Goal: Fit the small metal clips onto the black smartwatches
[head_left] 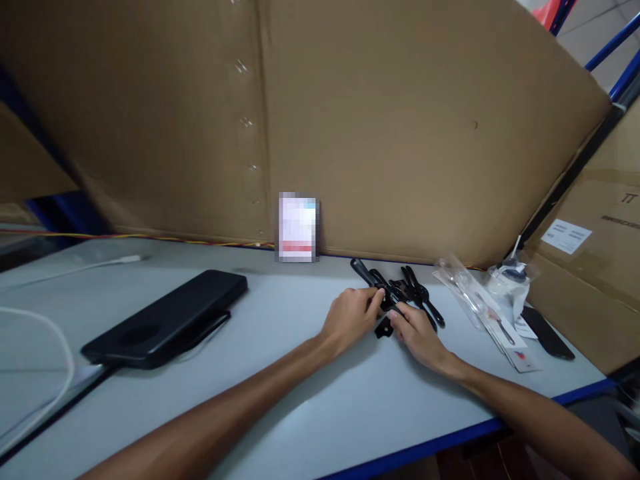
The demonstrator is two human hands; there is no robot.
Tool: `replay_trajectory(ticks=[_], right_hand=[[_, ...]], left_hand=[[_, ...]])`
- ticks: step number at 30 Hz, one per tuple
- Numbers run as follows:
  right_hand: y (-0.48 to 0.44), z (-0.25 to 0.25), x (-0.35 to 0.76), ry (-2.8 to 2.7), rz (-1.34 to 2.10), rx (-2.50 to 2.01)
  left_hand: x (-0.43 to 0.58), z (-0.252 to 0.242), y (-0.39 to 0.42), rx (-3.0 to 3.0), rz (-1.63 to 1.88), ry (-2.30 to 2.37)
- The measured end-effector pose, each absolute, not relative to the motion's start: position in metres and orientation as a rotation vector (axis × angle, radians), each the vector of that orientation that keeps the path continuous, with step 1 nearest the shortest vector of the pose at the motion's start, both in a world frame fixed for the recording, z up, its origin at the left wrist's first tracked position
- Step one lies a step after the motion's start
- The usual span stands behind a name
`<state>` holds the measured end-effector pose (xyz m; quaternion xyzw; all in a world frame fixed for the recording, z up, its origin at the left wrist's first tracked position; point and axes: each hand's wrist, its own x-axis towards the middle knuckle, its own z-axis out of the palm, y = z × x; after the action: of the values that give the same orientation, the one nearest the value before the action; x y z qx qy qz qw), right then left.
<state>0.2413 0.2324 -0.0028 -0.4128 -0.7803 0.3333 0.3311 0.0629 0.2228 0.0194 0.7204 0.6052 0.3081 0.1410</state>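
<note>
- Taking the hands as clock centre: the left hand (350, 312) pinches a black handled piece (368, 277), and the right hand (420, 337) grasps its nearer end, probably for keeping it steady.
- Other black pieces (424, 294) lie just beside, at two o'clock, perhaps for easy reach.
- At ten o'clock, a screen (297, 227) leans on the cardboard (390, 133), seemingly to be seen.
- At three o'clock, a clear packet (483, 310) contains a slim tool (506, 331); the clear bag (500, 288) behind contains something whitish, unclear what.

We're at what looks like a workshop or warehouse bench (300, 427): blue racking (613, 46), tall cardboard panel (390, 133), labelled carton (580, 280)!
</note>
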Motion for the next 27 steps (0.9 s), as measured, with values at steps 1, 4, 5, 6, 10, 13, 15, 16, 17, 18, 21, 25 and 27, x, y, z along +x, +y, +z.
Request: replay_trajectory(ticks=[1, 4, 5, 6, 10, 13, 15, 16, 17, 18, 21, 25, 27], right_hand=[[0.233, -0.003, 0.241, -2.032, 0.878, -1.076], [0.233, -0.003, 0.241, -2.017, 0.888, -1.08], [0.233, -0.003, 0.242, -2.014, 0.887, -1.083], [0.233, -0.003, 0.242, -2.011, 0.885, -1.085], [0.233, -0.003, 0.242, -2.01, 0.886, -1.073], [0.232, -0.002, 0.242, -2.018, 0.883, -1.069], [0.231, -0.002, 0.241, -2.025, 0.876, -1.069], [0.23, -0.001, 0.241, -2.026, 0.873, -1.069], [0.23, -0.001, 0.24, -2.025, 0.872, -1.068], [0.23, -0.001, 0.24, -2.022, 0.873, -1.067], [0.23, -0.001, 0.24, -2.007, 0.867, -1.076], [0.232, -0.003, 0.241, -1.993, 0.868, -1.08], [0.232, -0.003, 0.242, -1.994, 0.871, -1.078]], left_hand=[[0.063, 0.018, 0.225, 2.029, 0.931, 1.732], [0.059, 0.013, 0.229, 2.022, 0.99, 1.71], [0.058, 0.012, 0.229, 2.055, 0.988, 1.71], [0.057, 0.011, 0.229, 2.1, 0.977, 1.71], [0.056, 0.01, 0.224, 2.299, 0.898, 1.683], [0.058, 0.011, 0.223, 2.339, 0.932, 1.669], [0.057, 0.011, 0.224, 2.285, 1.0, 1.69], [0.057, 0.011, 0.225, 2.249, 1.035, 1.703], [0.056, 0.012, 0.226, 2.216, 1.066, 1.713], [0.054, 0.012, 0.228, 2.188, 1.089, 1.718], [0.052, 0.011, 0.229, 2.168, 1.094, 1.712], [0.054, 0.006, 0.227, 2.284, 1.013, 1.693], [0.055, 0.005, 0.225, 2.357, 0.997, 1.67]])
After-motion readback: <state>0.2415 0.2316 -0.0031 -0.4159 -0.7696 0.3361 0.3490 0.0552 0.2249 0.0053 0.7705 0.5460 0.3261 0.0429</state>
